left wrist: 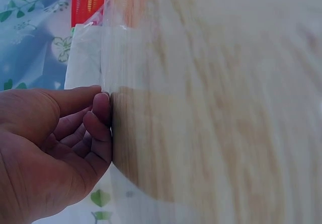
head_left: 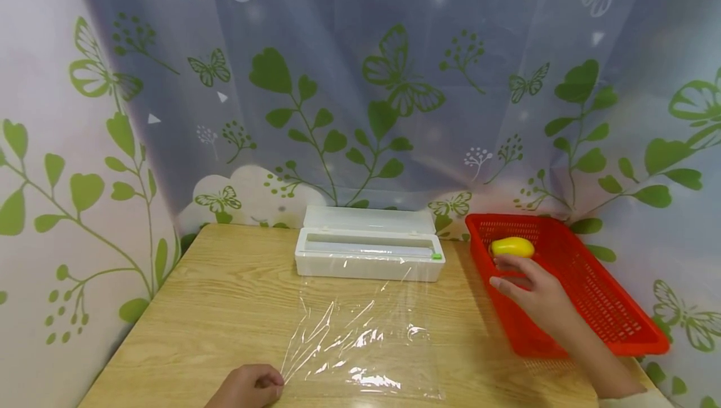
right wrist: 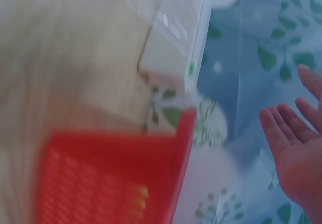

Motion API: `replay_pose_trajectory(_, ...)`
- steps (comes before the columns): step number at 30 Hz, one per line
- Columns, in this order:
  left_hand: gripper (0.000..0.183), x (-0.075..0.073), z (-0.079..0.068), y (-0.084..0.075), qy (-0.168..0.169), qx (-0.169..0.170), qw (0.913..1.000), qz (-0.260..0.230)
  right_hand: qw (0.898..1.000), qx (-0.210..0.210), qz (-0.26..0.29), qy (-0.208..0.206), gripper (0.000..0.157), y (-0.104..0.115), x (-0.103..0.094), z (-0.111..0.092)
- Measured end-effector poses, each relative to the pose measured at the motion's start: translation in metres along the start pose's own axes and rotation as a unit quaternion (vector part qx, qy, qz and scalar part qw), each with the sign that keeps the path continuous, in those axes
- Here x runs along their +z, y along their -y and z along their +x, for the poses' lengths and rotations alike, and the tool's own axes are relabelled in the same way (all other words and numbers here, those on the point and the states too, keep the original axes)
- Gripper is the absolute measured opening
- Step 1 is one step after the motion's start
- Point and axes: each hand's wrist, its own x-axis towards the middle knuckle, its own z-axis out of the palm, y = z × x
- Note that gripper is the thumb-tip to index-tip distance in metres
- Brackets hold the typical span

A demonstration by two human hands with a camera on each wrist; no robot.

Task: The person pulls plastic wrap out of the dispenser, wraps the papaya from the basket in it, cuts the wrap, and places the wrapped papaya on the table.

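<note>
Left hand (head_left: 248,385) pinches clear film (head_left: 366,339) by one corner, presumably to tension it from the white box (head_left: 360,266) beyond those fingertips; right hand (head_left: 535,290), fingers loose, empty, hangs near yellow fruit (head_left: 516,246).

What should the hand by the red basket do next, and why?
I'd say the right hand should probably reach down and grasp the yellow fruit-shaped thing. It holds nothing and looks close to that thing in the red basket, while the left hand pinches the clear film drawn from the white box.
</note>
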Motion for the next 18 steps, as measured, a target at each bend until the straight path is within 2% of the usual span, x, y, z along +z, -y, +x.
replay_pose_trajectory(3, 0.011, 0.0, 0.0, 0.001, 0.0, 0.003, 1.0, -0.001, 1.0, 0.008, -0.022, 0.005, 0.062, -0.011, -0.016, 0.016)
replay_pose_trajectory(9, 0.011, -0.001, 0.0, 0.002, -0.001, 0.006, 1.0, -0.002, 0.999, -0.013, -0.043, -0.006, 0.064, -0.038, -0.034, 0.043)
replay_pose_trajectory(18, 0.011, -0.002, 0.0, 0.004, -0.002, 0.019, 0.9998, 0.001, 0.998, 0.002, -0.062, -0.009, 0.073, -0.054, -0.057, 0.071)
